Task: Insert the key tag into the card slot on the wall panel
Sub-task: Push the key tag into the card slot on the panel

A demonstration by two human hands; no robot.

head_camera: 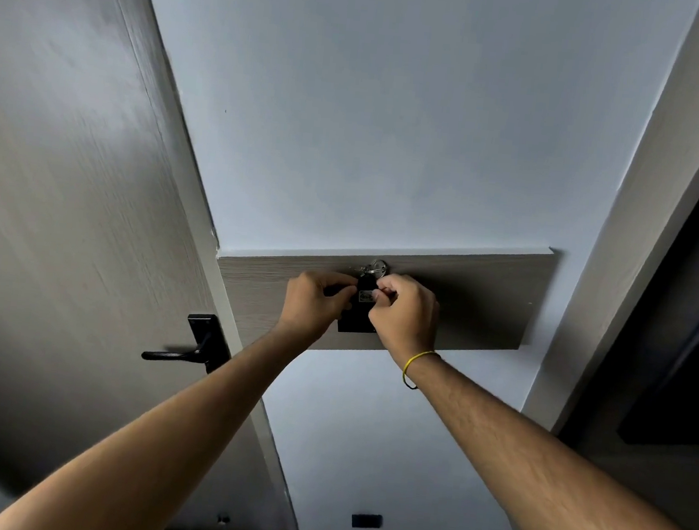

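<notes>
both my left hand (314,304) and right hand (405,313) pinch the key tag (365,295) over the black wall panel (355,324); if i tilt it, it may jam at the hidden slot.

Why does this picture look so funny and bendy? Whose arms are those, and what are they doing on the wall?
There is no machine here. A person wears a camera on their head, so you see their own two arms reaching out in front. The wide lens bends the straight lines.

Both hands are up at a wooden panel fixed on the pale wall. The left hand and the right hand pinch a small black key tag between them. A metal key ring sticks up from its top. Behind the tag is a black box on the panel, probably the card holder; the slot itself is hidden.

On the left is a door with a black handle. The right wrist wears a yellow band.
</notes>
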